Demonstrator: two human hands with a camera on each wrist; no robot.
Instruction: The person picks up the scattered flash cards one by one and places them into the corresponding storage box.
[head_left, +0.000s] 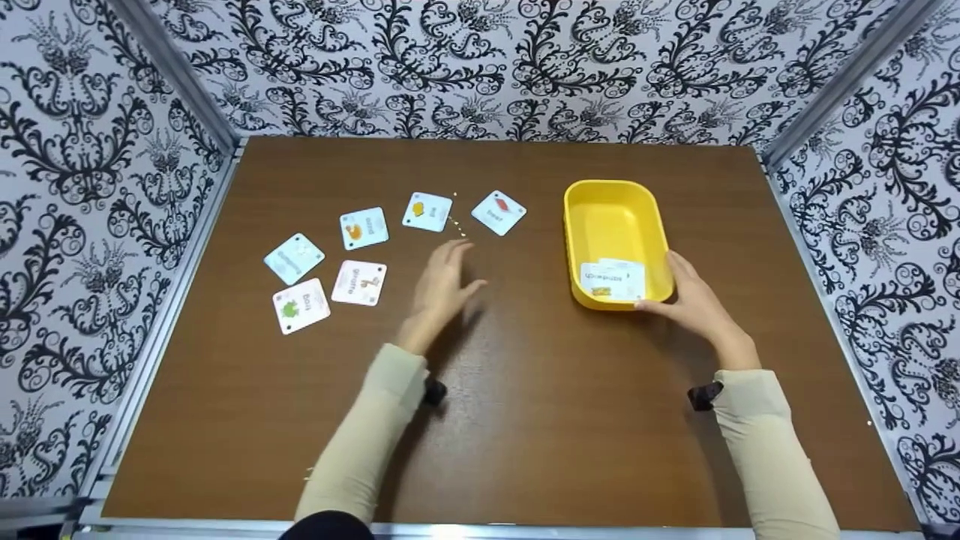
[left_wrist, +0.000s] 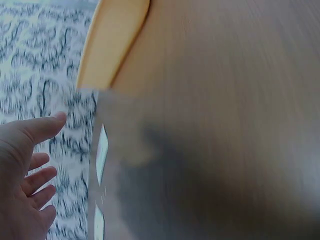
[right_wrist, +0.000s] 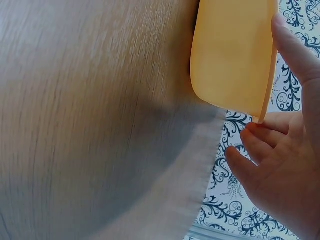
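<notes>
The right hand [head_left: 697, 301] grips the yellow tray [head_left: 611, 225], sandwich card [head_left: 619, 280] already inside. Six cards [head_left: 364, 228] lie outside, ahead or left of the empty, relaxed left hand [head_left: 441, 289].

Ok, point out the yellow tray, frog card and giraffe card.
Yellow tray [head_left: 609, 225], head view, bare floor inside.
Frog card [head_left: 301, 306], head view, middle of its face.
Giraffe card [head_left: 359, 283], head view, middle of its face.
</notes>
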